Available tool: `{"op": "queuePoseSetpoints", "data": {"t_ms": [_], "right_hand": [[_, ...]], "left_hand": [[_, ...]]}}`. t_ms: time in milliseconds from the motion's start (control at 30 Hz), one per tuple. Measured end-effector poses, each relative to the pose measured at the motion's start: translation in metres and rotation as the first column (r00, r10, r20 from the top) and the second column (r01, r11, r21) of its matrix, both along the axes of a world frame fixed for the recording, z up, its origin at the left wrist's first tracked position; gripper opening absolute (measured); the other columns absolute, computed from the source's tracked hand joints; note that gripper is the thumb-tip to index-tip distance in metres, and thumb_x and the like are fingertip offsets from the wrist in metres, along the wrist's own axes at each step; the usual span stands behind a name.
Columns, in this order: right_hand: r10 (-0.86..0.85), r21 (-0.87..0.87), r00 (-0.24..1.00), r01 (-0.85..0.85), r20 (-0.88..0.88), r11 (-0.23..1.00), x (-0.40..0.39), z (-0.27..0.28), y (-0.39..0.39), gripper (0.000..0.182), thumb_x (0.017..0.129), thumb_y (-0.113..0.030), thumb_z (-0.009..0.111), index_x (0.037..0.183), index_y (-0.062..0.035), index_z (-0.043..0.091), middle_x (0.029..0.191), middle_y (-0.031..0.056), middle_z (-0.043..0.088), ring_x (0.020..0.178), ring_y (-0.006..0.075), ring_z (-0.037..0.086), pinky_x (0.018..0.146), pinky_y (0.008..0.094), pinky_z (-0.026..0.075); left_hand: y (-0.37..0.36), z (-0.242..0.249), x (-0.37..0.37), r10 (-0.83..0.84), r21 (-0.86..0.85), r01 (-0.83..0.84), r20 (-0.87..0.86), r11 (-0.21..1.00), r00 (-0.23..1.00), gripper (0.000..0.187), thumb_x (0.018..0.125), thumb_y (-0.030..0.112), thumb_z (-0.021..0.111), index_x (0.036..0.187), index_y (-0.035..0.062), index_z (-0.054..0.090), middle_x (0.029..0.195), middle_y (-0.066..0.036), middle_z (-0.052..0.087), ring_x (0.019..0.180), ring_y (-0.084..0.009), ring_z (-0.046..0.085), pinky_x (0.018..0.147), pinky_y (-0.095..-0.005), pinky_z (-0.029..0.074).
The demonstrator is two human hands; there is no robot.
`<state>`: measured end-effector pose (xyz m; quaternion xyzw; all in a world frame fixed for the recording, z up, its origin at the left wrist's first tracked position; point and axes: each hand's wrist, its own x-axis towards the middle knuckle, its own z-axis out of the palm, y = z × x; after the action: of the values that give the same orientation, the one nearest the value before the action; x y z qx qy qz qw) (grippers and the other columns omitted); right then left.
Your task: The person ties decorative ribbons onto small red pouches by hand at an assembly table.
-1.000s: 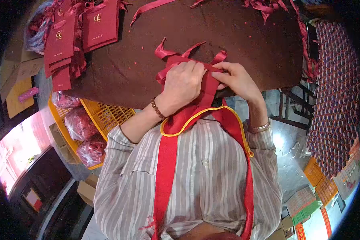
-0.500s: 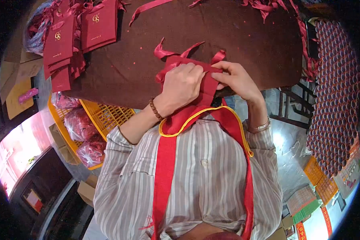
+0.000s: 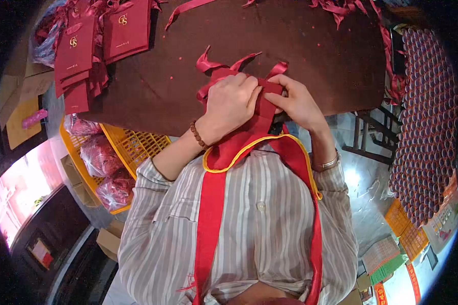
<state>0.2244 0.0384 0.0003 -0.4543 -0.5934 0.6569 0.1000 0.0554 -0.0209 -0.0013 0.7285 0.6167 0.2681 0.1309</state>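
Observation:
A dark red paper gift bag with satin ribbons is held in front of my chest, at the table's near edge. My left hand, with a beaded bracelet at the wrist, is closed over the bag's left side, its fingers curled and thumb pressed in. On the other side, my right hand pinches the bag's right edge between thumb and fingers. Loose ribbon ends stick out beyond the bag over the brown tablecloth. What lies under my left fingers is hidden.
Red gift bags with gold lettering are stacked at the table's left. More ribbons lie at the far right edge. Yellow crates with plastic-wrapped bundles stand below left. Many small round-topped items fill the right side.
My right hand has shifted slightly left and up along the bag's edge, and its fingers have closed in. My left hand has edged up a little, still gripping the bag.

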Motion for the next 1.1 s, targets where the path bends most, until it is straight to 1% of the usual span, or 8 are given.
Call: {"op": "queuePoseSetpoints", "data": {"t_ms": [267,500,600,667,833,933,1033,1100], "right_hand": [[-0.035,0.012,0.998,0.035,-0.061,0.999,-0.001,-0.003,-0.001,0.029,0.083,-0.01,0.062,0.11,-0.0008,0.057,0.079,-0.0012,0.059,0.066,0.0032,0.053,0.057,0.019,0.046],[-0.006,-0.024,0.999,0.005,-0.047,1.0,0.003,-0.002,0.002,0.027,0.083,-0.009,0.061,0.108,0.0,0.058,0.082,-0.0013,0.06,0.068,0.0027,0.053,0.059,0.0194,0.046],[-0.021,-0.027,0.998,0.02,-0.064,0.999,0.003,-0.004,0.001,0.024,0.083,-0.01,0.06,0.105,0.0,0.058,0.082,-0.0013,0.06,0.067,0.0026,0.053,0.058,0.0196,0.046],[-0.026,0.0,0.998,0.026,-0.056,1.0,0.002,-0.003,0.0,0.023,0.083,-0.01,0.06,0.104,0.0001,0.059,0.081,-0.0013,0.06,0.067,0.0026,0.053,0.058,0.0196,0.045],[0.019,0.254,0.996,-0.041,0.088,0.966,0.003,0.0,-0.001,0.019,0.083,-0.012,0.06,0.098,0.0007,0.061,0.073,-0.0009,0.059,0.062,0.0024,0.05,0.055,0.0201,0.042],[-0.013,0.184,0.997,-0.001,0.072,0.983,0.001,0.003,-0.004,0.021,0.083,-0.012,0.06,0.099,0.0008,0.061,0.073,-0.0005,0.059,0.061,0.0018,0.049,0.055,0.0203,0.042],[0.012,0.197,0.994,-0.033,0.108,0.98,-0.001,0.009,-0.003,0.021,0.083,-0.011,0.06,0.101,0.0009,0.06,0.074,-0.001,0.06,0.06,0.0019,0.049,0.055,0.0202,0.042],[-0.002,0.189,0.998,-0.011,0.069,0.982,0.0,0.0,-0.004,0.022,0.084,-0.011,0.06,0.102,0.0011,0.06,0.075,-0.0012,0.06,0.061,0.0021,0.049,0.055,0.0201,0.042]], "left_hand": [[-0.002,0.0,-0.003,-0.039,-0.077,0.042,0.033,0.996,0.999,0.011,0.08,0.012,0.059,0.076,0.0031,0.055,0.072,-0.014,0.056,0.068,-0.0328,0.057,0.058,-0.0411,0.045],[-0.002,-0.003,-0.001,-0.008,-0.062,0.012,0.069,0.998,0.998,0.011,0.08,0.012,0.059,0.076,0.0027,0.055,0.072,-0.014,0.057,0.069,-0.0337,0.058,0.059,-0.0415,0.045],[-0.004,-0.005,0.002,0.001,-0.032,0.002,0.081,0.999,0.997,0.01,0.079,0.012,0.06,0.076,0.003,0.054,0.071,-0.014,0.056,0.067,-0.0325,0.057,0.058,-0.0406,0.045],[-0.004,-0.007,0.005,-0.024,0.067,0.023,0.017,0.997,1.0,0.011,0.078,0.011,0.06,0.074,0.0038,0.053,0.068,-0.013,0.054,0.063,-0.0303,0.056,0.056,-0.0391,0.044],[-0.004,-0.003,0.008,-0.061,0.127,0.073,-0.094,0.989,0.994,0.014,0.077,0.01,0.06,0.07,0.0054,0.049,0.064,-0.01,0.05,0.059,-0.028,0.054,0.054,-0.0373,0.043],[-0.004,-0.009,0.009,-0.053,0.212,0.073,-0.095,0.975,0.994,0.01,0.07,0.009,0.057,0.069,0.0071,0.047,0.063,-0.008,0.048,0.057,-0.0241,0.053,0.052,-0.0354,0.042],[-0.008,-0.014,0.008,-0.044,0.17,0.05,-0.037,0.984,0.998,0.012,0.074,0.011,0.058,0.069,0.0063,0.048,0.062,-0.01,0.049,0.057,-0.0259,0.053,0.052,-0.0372,0.042],[-0.008,-0.018,0.009,0.008,0.136,-0.021,0.095,0.99,0.995,0.015,0.079,0.013,0.057,0.07,0.0044,0.049,0.064,-0.012,0.051,0.06,-0.0294,0.055,0.053,-0.0397,0.044]]}}
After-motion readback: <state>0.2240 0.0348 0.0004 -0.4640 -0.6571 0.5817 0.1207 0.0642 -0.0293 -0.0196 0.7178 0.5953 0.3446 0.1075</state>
